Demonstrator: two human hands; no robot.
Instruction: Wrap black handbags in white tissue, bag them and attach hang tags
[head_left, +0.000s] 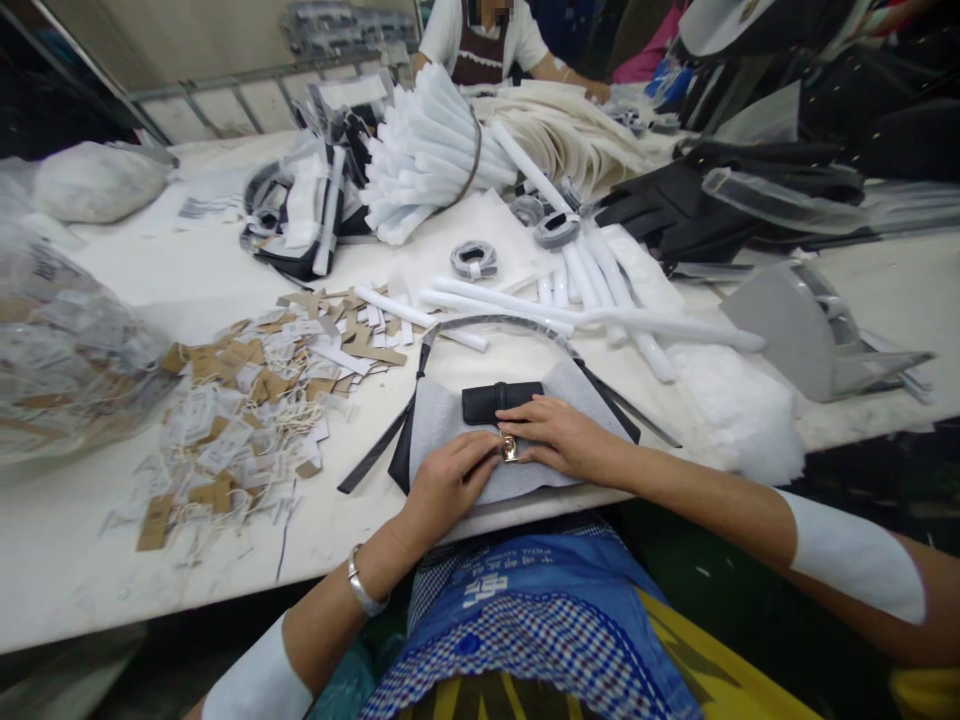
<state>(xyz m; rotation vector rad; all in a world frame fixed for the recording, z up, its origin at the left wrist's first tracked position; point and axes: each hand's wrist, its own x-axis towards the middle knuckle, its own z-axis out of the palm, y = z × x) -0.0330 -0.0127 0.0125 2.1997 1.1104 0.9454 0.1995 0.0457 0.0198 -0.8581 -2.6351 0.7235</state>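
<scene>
A handbag lies on the table in front of me, its body covered by a grey protective sheet (442,405) with black sides showing. A dark wrapped strap (495,322) arches behind it. At its centre is a black flap with a tab (480,404), and below that a small gold metal clasp (509,447). My left hand (454,480) pinches the clasp's left side with thumb and fingertips. From the other side my right hand (566,437) closes on the clasp, its upper fingers touching the flap's tab. The fingers partly hide the clasp.
Left of the bag lies a pile of paper tags with strings (247,400), beside a clear bag of tags (67,340). White foam tubes (495,300) and a bundle of them (427,150) lie behind. Black bag pieces (675,205) are on the right. Another person (484,50) works opposite.
</scene>
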